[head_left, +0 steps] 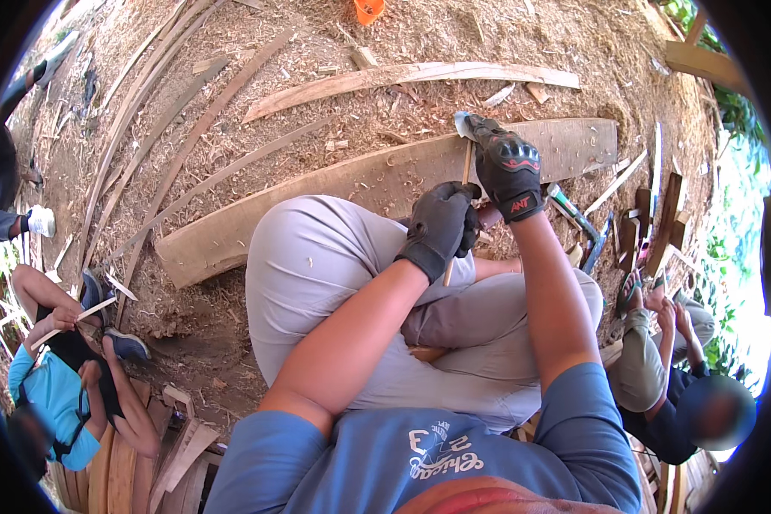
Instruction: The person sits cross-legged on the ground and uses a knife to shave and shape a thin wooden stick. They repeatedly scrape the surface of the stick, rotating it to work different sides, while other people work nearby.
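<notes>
Here, a seated person is working a thin wooden stick (465, 184) over the lap, both hands in dark gloves. The left hand (441, 227) is closing fully around the stick's lower part, just above the knee of the pale grey trousers (317, 257); the stick's lower tip is showing below that fist. The right hand (507, 167) is clamping a small blade-like tool (464, 125) against the stick's upper end, fingers wrapped tight, so the exact contact point is hidden. The stick is standing nearly upright between the two fists, in front of a broad plank (377, 176) lying across the shaving-strewn ground (420, 34).

As a judgement, the step is being done well when the lower fist is bracing firmly against the knee, the cutting edge is travelling away from the body, and each stroke is taking only a thin shaving.

At the left edge, another person in a turquoise shirt (47, 394) is holding a slat (73, 321); a second co-worker (660, 360) is sitting at the right.
</notes>
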Demonstrator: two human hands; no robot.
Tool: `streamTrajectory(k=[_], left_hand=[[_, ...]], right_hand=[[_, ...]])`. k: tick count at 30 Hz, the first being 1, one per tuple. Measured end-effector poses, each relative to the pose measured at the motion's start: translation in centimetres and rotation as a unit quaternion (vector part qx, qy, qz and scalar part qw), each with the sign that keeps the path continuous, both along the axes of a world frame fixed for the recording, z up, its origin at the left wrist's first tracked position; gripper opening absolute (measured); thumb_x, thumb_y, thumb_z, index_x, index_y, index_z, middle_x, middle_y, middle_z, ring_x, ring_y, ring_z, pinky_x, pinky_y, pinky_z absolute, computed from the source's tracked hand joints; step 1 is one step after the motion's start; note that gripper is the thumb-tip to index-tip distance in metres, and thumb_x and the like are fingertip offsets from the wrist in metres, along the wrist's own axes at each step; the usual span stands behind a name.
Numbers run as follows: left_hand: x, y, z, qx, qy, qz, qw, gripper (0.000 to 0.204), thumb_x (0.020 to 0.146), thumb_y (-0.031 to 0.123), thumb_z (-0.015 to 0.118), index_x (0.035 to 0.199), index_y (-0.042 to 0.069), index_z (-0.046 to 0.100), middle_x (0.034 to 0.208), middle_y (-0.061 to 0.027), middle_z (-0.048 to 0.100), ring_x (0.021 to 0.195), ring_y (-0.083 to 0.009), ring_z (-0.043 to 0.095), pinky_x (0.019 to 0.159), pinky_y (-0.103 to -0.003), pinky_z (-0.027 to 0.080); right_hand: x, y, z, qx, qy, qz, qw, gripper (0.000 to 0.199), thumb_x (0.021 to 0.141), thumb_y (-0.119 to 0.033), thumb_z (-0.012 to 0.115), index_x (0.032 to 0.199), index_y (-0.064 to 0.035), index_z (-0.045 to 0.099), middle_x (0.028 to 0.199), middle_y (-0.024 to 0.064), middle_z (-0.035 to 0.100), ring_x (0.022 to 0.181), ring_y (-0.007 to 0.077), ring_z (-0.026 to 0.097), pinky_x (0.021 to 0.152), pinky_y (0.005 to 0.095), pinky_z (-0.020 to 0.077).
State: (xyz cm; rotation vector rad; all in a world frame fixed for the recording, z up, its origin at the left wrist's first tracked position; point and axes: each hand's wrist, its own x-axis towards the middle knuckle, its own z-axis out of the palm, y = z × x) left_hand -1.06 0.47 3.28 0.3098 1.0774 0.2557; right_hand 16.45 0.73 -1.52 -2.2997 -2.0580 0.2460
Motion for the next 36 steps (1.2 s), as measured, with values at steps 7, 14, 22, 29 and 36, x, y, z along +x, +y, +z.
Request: streamTrajectory(k=[7,14,22,29,36], left_hand=[[0.5,0.2,-1.7,0.111,0.083,-0.047,0.989,0.022,0.103,0.017,0.06,0.107,0.001,0.075,0.063,-0.0034,0.059,0.037,-0.0119,0.048,0.033,-0.03,0.033],[0.5,0.6,-1.4,0.113,0.074,-0.052,0.989,0.024,0.103,0.016,0.059,0.109,0.001,0.077,0.062,-0.0034,0.059,0.038,-0.0119,0.048,0.034,-0.031,0.034],[0.9,0.6,-1.4,0.115,0.082,-0.065,0.988,0.023,0.103,0.019,0.06,0.101,0.002,0.075,0.063,-0.0029,0.058,0.039,-0.0126,0.048,0.034,-0.031,0.034],[0.1,0.7,-1.8,0.098,0.065,-0.029,0.993,0.022,0.104,0.018,0.06,0.1,0.002,0.074,0.063,-0.0036,0.059,0.038,-0.0125,0.046,0.034,-0.031,0.033],[0.6,0.4,-2.4,0.119,0.077,-0.041,0.989,0.023,0.106,0.017,0.059,0.108,0.001,0.074,0.063,-0.0031,0.058,0.036,-0.0116,0.043,0.033,-0.03,0.03]], right_hand=[[-1.6,-2.3,3.9,-0.04,-0.026,0.083,0.995,0.032,0.089,-0.021,0.068,0.12,-0.0145,0.073,0.093,0.0124,0.075,0.084,0.0322,0.074,0.075,0.0457,0.0589],[-0.3,-2.2,0.7,-0.027,-0.046,0.047,0.997,0.039,0.087,-0.022,0.07,0.126,-0.0144,0.07,0.098,0.0111,0.075,0.089,0.0332,0.073,0.079,0.048,0.0581],[0.6,-2.3,-0.1,0.0,-0.062,0.056,0.997,0.027,0.092,-0.018,0.065,0.117,-0.0109,0.074,0.087,0.014,0.076,0.08,0.0341,0.075,0.073,0.0459,0.0599],[-2.0,-1.8,2.3,-0.025,-0.043,0.025,0.998,0.021,0.094,-0.02,0.064,0.11,-0.0113,0.075,0.081,0.0147,0.074,0.075,0.0338,0.073,0.068,0.0466,0.0587],[-2.3,-3.1,4.3,0.008,-0.025,0.08,0.996,0.027,0.093,-0.02,0.064,0.118,-0.0142,0.071,0.084,0.0124,0.074,0.076,0.0322,0.073,0.069,0.0463,0.0587]])
